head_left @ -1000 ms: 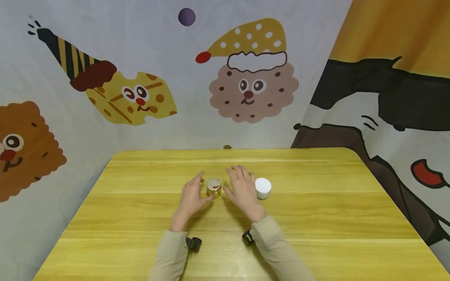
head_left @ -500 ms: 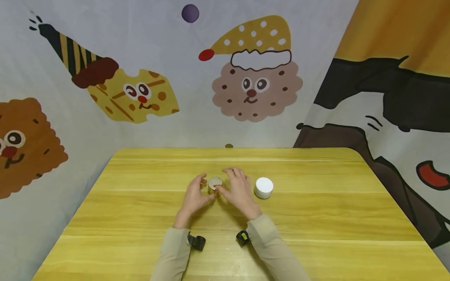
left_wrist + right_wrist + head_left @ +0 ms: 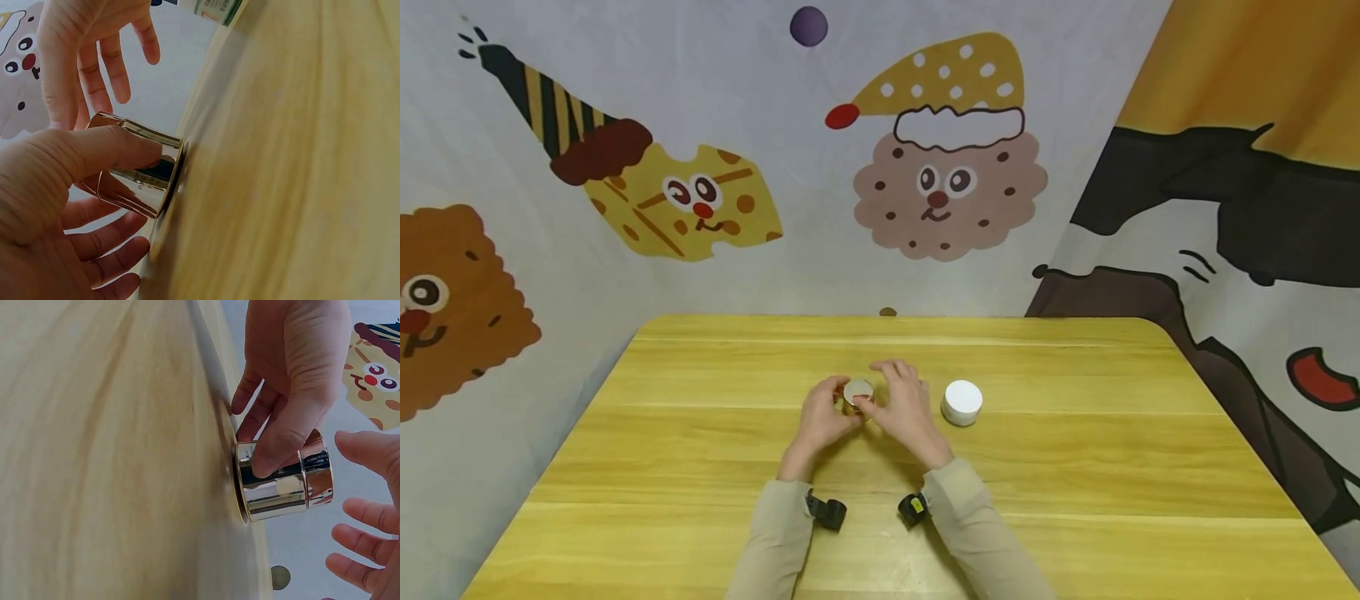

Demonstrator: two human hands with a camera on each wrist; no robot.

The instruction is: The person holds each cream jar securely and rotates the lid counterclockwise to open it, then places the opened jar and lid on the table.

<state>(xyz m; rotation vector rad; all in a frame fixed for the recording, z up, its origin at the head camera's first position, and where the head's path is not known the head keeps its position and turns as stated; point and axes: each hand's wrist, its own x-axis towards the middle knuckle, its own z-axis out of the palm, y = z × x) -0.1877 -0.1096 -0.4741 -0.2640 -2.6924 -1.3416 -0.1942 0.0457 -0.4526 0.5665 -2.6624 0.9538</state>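
A shiny gold jar [image 3: 858,389] with a gold lid [image 3: 320,478] stands on the table. My left hand [image 3: 822,418] holds the jar's lower part, thumb [image 3: 134,148] on the near side and fingers around the far side. My right hand [image 3: 910,408] hovers at the jar's right, fingers spread and apart from it. In the right wrist view, the right thumb [image 3: 362,449] is close to the lid's edge with a small gap. To the right of that hand sits a white-lidded round jar [image 3: 962,402], untouched; its printed side [image 3: 215,9] shows partly in the left wrist view.
The wooden table [image 3: 1075,483] reaches back to a cloth backdrop [image 3: 805,167] printed with cartoon food figures. Black wrist cameras [image 3: 827,512] hang from both sleeves, just above the table.
My left hand has closed in on the gold jar and now grips it. The right hand has moved left, away from the white-lidded jar, bringing its thumb near the gold lid.
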